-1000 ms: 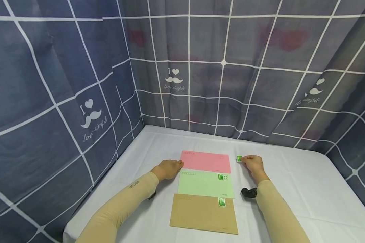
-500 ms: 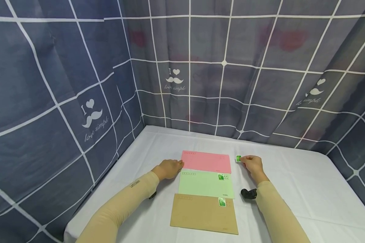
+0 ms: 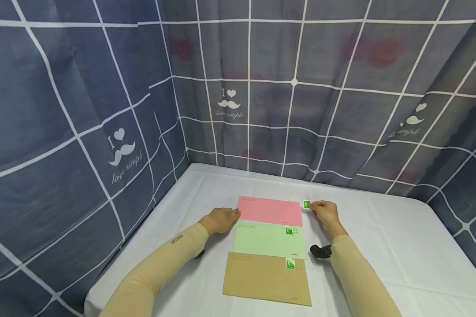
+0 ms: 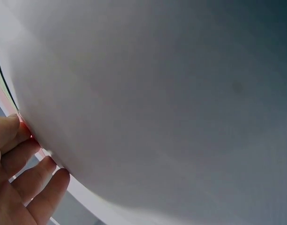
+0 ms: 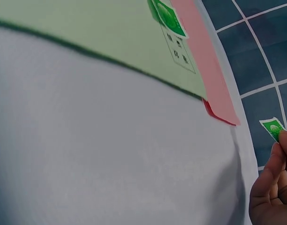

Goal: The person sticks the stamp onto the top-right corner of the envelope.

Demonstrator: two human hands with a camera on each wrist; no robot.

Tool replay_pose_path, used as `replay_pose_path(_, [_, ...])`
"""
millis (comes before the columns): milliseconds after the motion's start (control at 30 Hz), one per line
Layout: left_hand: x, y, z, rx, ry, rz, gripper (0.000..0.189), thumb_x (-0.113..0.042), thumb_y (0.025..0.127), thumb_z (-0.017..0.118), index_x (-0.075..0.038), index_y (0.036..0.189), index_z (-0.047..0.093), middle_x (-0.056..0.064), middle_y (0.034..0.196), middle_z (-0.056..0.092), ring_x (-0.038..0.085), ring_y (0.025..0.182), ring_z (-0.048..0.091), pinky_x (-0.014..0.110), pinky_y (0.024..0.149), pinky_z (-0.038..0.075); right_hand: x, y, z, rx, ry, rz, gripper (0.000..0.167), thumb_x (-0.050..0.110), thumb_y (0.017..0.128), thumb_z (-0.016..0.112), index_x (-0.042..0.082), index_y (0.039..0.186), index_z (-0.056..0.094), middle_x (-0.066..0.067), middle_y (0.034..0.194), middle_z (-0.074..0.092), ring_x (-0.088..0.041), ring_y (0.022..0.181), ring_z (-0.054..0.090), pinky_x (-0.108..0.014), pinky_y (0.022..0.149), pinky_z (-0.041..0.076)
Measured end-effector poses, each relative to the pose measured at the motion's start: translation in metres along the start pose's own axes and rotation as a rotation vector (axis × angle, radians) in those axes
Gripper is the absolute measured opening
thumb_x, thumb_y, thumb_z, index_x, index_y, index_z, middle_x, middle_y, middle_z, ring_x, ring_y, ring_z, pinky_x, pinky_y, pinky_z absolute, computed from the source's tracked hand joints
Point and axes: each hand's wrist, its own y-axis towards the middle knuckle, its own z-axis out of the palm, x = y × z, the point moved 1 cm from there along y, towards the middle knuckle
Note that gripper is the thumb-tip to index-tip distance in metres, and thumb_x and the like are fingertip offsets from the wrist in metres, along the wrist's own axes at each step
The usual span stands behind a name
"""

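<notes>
In the head view a pink envelope (image 3: pixel 269 211) lies farthest back, overlapping a light green envelope (image 3: pixel 269 241), with a brown envelope (image 3: pixel 266 281) nearest. My left hand (image 3: pixel 221 220) rests its fingertips on the pink envelope's left edge, fingers loosely extended, as the left wrist view also shows. Between thumb and forefinger, my right hand (image 3: pixel 326 213) pinches a green stamp (image 3: pixel 306 204) by its edge, just off the pink envelope's upper right corner. Held up, this stamp shows its printed face in the right wrist view. The light green and brown envelopes each bear a similar stamp at the upper right.
A white cloth covers the table (image 3: pixel 388 246). Dark grid-patterned curtains (image 3: pixel 269 101) hang along its back and sides. A black wrist device (image 3: pixel 320 252) sits at the right sleeve's cuff.
My right hand has moved slightly left with the pinched stamp, bringing it closer to the pink envelope's right edge. The left hand stays at the envelope's left edge.
</notes>
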Motion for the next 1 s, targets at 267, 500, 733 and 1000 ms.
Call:
replay_pose_path(267, [0.0003,0.0008,0.0013,-0.005,0.009,0.005,0.044,-0.027,0.109,0.042,-0.014,0.151,0.047,0.002,0.154,0.049,0.021,0.139,0.051,0.035,0.112,0.046,0.0053,-0.0015,0.0041,0.009,0.016,0.014,0.026,0.013,0.095,0.065,-0.008,0.11,0.068,0.002,0.08,0.064,-0.009,0.072,0.053,-0.021,0.064,0.048])
replay_pose_path(500, [-0.0002,0.0,0.0026,-0.016,-0.01,0.008,0.044,-0.026,0.109,0.042,-0.013,0.151,0.047,0.003,0.154,0.049,0.022,0.139,0.051,0.036,0.113,0.046,0.004,-0.0013,0.0047,0.024,0.029,0.002,0.025,0.011,0.095,0.065,-0.01,0.11,0.067,0.004,0.076,0.062,-0.008,0.071,0.051,-0.021,0.062,0.048])
replay_pose_path(733, [0.0004,0.001,0.0055,-0.033,0.011,0.018,0.043,-0.026,0.109,0.042,-0.014,0.15,0.049,0.003,0.152,0.051,0.021,0.138,0.052,0.035,0.112,0.047,0.0044,-0.0004,0.0048,0.029,0.022,-0.005,0.025,0.011,0.095,0.065,-0.009,0.109,0.068,0.006,0.075,0.06,-0.008,0.071,0.051,-0.021,0.062,0.048])
replay_pose_path(1000, [-0.0002,0.0001,0.0039,-0.03,0.011,0.013,0.043,-0.026,0.108,0.043,-0.014,0.15,0.048,0.002,0.153,0.05,0.02,0.139,0.051,0.035,0.112,0.046,0.0061,-0.0003,0.0038,0.038,0.03,-0.002,0.025,0.012,0.094,0.066,-0.009,0.108,0.067,0.006,0.072,0.059,-0.008,0.07,0.051,-0.022,0.063,0.048])
